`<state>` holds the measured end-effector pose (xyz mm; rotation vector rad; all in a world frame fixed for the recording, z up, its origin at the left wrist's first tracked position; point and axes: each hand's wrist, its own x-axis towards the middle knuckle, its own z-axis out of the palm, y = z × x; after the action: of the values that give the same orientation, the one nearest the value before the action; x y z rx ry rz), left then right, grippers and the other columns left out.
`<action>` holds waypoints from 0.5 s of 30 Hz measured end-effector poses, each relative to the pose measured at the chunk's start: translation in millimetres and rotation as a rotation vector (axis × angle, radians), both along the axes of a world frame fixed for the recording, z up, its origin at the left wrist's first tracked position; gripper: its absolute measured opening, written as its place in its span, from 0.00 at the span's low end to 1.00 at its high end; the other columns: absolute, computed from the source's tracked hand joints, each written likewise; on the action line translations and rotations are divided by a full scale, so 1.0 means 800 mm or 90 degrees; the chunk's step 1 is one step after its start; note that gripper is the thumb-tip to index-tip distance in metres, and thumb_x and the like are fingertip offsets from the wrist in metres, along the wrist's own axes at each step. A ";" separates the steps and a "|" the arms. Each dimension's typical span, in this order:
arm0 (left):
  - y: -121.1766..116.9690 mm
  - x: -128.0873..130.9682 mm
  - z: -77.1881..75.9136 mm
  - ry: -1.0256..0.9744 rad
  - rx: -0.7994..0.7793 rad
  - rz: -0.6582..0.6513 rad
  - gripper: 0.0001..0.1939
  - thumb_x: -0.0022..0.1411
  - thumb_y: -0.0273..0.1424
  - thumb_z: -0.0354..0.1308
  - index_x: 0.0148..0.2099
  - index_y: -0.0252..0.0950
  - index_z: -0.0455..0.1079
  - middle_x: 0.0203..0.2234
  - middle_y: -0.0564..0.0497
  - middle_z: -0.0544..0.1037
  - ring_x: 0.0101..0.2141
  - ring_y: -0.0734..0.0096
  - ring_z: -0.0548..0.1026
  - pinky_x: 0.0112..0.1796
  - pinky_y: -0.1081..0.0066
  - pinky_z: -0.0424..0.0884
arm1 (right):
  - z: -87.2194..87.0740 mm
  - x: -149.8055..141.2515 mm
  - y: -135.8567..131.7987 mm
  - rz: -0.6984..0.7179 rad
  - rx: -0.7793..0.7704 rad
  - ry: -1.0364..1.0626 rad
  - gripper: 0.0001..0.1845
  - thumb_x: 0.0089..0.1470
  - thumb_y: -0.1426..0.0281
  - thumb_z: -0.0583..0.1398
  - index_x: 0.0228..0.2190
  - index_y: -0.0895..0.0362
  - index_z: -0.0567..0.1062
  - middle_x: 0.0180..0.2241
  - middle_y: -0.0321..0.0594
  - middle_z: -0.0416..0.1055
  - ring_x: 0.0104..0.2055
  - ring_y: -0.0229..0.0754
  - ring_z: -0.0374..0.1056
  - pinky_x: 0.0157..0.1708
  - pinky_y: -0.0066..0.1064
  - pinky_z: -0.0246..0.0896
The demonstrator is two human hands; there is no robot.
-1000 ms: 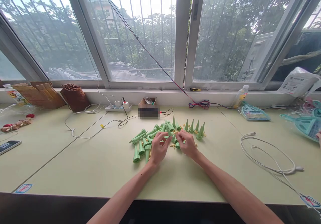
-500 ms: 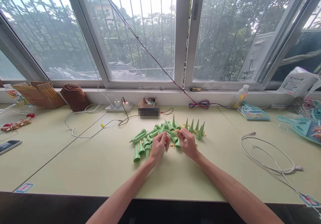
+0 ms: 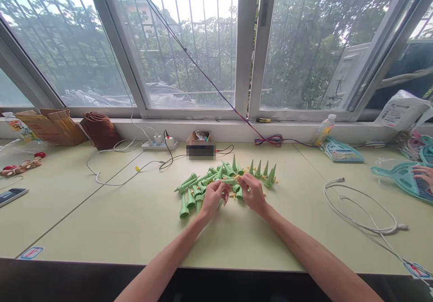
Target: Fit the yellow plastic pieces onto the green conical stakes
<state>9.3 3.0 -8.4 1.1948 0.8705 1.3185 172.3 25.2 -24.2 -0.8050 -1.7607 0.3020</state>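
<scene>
My left hand (image 3: pixel 214 198) is closed in a pinch on a green plastic watering spike (image 3: pixel 229 181), held nearly level with its wide end towards the right. Against that end my right hand (image 3: pixel 252 191) pinches a small yellow valve (image 3: pixel 237 177); whether it sits inside the spike I cannot tell. Left of and behind my hands lies a pile of green spikes (image 3: pixel 185 185), partly hidden by my fingers. To the right, several spikes (image 3: pixel 270 178) stand upright on their wide ends. Small yellow valves (image 3: pixel 233 196) lie among and beside them on the table.
At the back stand a power strip (image 3: pixel 158 145), a small cardboard box (image 3: pixel 201 138) and a bottle (image 3: pixel 325 130). A white cable (image 3: pixel 358 229) lies coiled at right. Another person's hand (image 3: pixel 424 175) rests on a teal plastic item (image 3: pixel 395 173). A phone (image 3: pixel 12 196) lies far left.
The spike in my left hand has swung closer to level, and the yellow valve now meets its wide end. At far right, the other person's hand and the teal item have shifted left.
</scene>
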 end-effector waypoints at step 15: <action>-0.004 0.000 -0.002 0.130 0.079 0.067 0.17 0.60 0.44 0.62 0.37 0.33 0.71 0.12 0.58 0.66 0.13 0.78 0.63 0.16 0.77 0.60 | -0.005 0.001 0.004 0.000 -0.031 0.011 0.15 0.66 0.68 0.53 0.26 0.55 0.66 0.25 0.36 0.61 0.27 0.38 0.57 0.25 0.29 0.52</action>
<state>9.0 -0.1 -10.1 1.4157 1.0211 1.3682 173.2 28.1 -28.0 -0.8339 -1.7429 0.3521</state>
